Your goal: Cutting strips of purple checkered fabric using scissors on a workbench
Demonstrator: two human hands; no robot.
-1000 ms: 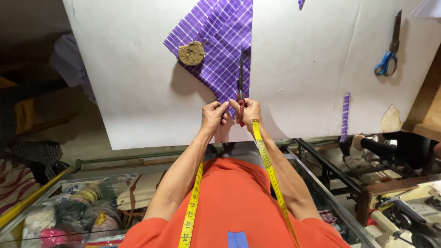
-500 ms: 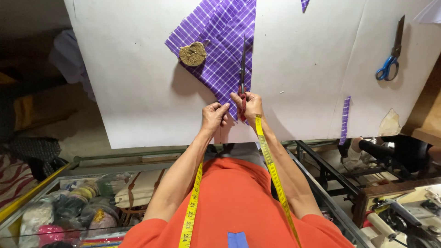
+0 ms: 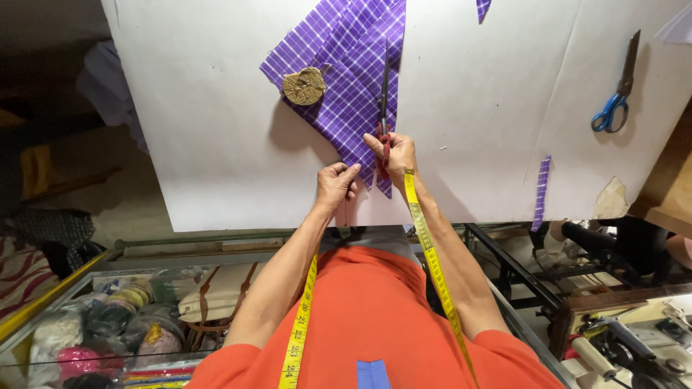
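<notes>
A purple checked cloth [image 3: 339, 65] lies on a white table [image 3: 216, 144], its lower point near the front edge. My right hand [image 3: 395, 153] grips red-handled scissors [image 3: 384, 94] whose blades lie along the cloth, pointing away from me. My left hand [image 3: 334, 186] pinches the cloth's lower corner just left of the scissors. A round brownish weight [image 3: 303, 86] rests on the cloth's left side. A yellow tape measure [image 3: 431, 266] hangs around my neck over an orange shirt.
Blue-handled scissors [image 3: 616, 90] lie at the table's right. A narrow purple cloth strip [image 3: 540, 191] and a tan scrap [image 3: 611, 199] sit near the front right edge. A bin of bags and thread [image 3: 108, 324] stands below left; a sewing machine [image 3: 634, 338] below right.
My right hand has pushed the scissors farther up along the cloth, away from me. My left hand has stayed at the cloth's lower corner.
</notes>
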